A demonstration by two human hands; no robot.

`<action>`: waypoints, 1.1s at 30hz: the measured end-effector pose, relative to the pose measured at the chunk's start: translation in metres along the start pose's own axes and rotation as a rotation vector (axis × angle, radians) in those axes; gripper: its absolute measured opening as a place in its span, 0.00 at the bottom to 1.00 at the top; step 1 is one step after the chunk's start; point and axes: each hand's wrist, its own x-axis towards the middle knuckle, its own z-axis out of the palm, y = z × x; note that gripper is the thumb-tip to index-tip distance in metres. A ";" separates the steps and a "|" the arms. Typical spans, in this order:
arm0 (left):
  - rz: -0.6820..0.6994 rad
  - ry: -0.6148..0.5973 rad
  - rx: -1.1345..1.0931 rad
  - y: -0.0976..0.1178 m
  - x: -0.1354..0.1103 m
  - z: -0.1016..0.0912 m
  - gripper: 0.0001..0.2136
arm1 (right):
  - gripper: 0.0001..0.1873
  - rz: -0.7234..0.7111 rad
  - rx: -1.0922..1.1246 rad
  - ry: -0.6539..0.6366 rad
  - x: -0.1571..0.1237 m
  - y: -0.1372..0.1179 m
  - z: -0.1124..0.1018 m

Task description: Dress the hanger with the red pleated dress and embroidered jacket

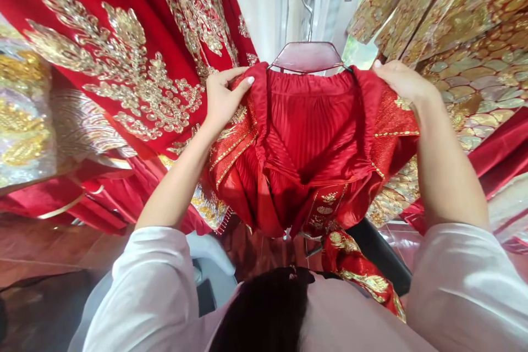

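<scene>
A red pleated dress (313, 115) with gold-trimmed shoulders hangs on a hanger (307, 57) in front of me, its neckline spread wide. The hanger's metal hook rises at the top centre. My left hand (225, 99) grips the dress at its left shoulder, thumb on top of the cloth. At the other shoulder, my right hand (402, 83) pinches the fabric, with its thumb showing and the other fingers mostly hidden behind. The lower part of the dress drops out of sight below the neckline.
A red garment with gold sequin embroidery (136, 60) hangs at the left. On the right hangs a gold scale-patterned garment (478, 71). A red cloth with gold figures (363, 269) lies over a dark support below. A grey chair (212, 258) stands low on the left, above brown floor tiles.
</scene>
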 end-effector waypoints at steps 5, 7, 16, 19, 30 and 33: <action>0.051 -0.307 0.086 0.008 0.023 -0.025 0.20 | 0.24 -0.206 -0.007 -0.095 -0.012 -0.008 -0.001; 0.070 -0.398 0.086 0.008 0.031 -0.026 0.20 | 0.27 -0.241 0.025 -0.133 -0.020 -0.010 0.002; 0.106 0.040 0.164 0.002 0.031 0.005 0.19 | 0.19 -0.326 -0.081 0.043 -0.006 -0.021 0.017; 0.068 0.094 0.316 0.007 0.026 0.011 0.18 | 0.21 -0.341 -0.121 -0.061 0.002 -0.026 0.022; -0.153 0.205 0.678 0.030 0.004 0.029 0.21 | 0.23 -0.247 0.006 -0.168 -0.004 -0.028 0.028; -0.155 0.228 0.652 0.032 0.007 0.028 0.23 | 0.24 -0.213 0.111 -0.199 -0.005 -0.031 0.030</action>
